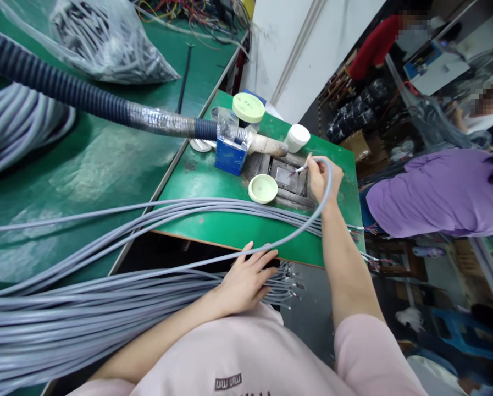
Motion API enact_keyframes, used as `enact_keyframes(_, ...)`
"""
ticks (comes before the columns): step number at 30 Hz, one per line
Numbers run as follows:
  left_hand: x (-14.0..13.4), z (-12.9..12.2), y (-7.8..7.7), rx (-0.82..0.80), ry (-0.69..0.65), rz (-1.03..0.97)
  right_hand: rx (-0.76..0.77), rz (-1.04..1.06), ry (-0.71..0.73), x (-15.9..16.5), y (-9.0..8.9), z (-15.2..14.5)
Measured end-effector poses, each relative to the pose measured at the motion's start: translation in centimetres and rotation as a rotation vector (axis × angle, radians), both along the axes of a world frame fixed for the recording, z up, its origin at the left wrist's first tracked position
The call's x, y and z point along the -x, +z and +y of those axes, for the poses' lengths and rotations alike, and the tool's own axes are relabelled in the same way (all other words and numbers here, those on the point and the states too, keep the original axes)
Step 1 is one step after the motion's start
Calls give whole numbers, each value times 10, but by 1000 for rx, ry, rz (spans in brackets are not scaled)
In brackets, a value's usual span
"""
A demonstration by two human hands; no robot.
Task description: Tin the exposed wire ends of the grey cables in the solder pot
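My right hand point(324, 179) pinches a grey cable point(298, 233) close to its stripped end. The thin wire ends reach down to the silvery square surface point(285, 176) of what looks like a solder pot. From that hand the cable bows back over the bench edge and runs left. My left hand point(248, 275) rests at the front edge with its fingers stretched and spread, touching the same cable. Beside the pot is a shallow pale-green dish point(262, 188). A grey nozzle point(269, 146) on a ribbed hose points over the pot's far side.
More grey cables point(213, 206) cross the green bench point(200, 225); a thick bundle point(106, 319) lies nearer my body. Behind the pot stand a blue box point(230, 157), a round pale-green lid point(248, 107) and a white jar point(297, 137). Someone in purple point(436, 192) is at right.
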State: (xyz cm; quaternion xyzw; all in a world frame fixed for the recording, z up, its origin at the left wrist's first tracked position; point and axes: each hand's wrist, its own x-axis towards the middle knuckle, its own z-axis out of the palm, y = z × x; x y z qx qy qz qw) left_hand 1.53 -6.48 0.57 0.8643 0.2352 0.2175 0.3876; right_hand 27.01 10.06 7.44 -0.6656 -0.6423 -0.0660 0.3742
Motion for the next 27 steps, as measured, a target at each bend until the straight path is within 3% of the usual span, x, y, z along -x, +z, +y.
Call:
enact_keyframes(1,6,2,11,128,-99,-72,-32,18,36,3,7,-12)
enact_keyframes(4,21,6,37,648,-607,-282,-111,50,177,17,26,-62)
enact_keyframes(6,22,6,45,928,-698,-381,-178,97,293,29,30,-100)
enact_keyframes(7,20,6,44,1039,-635,-437,-204,112,357,35,29,-117)
enact_keyframes(10,3,5,36,1243,-197,-635,-241,83,477,48,12,-163)
enact_keyframes(13,-17,7,28,1256,84,-719,-198,4,538,55,-11,-195)
enact_keyframes(19,-29,1,31,1166,224,-721,-169,-21,563,58,-35,-229)
enact_keyframes(27,-30,-7,31,987,237,-657,-129,84,588,52,-48,-242)
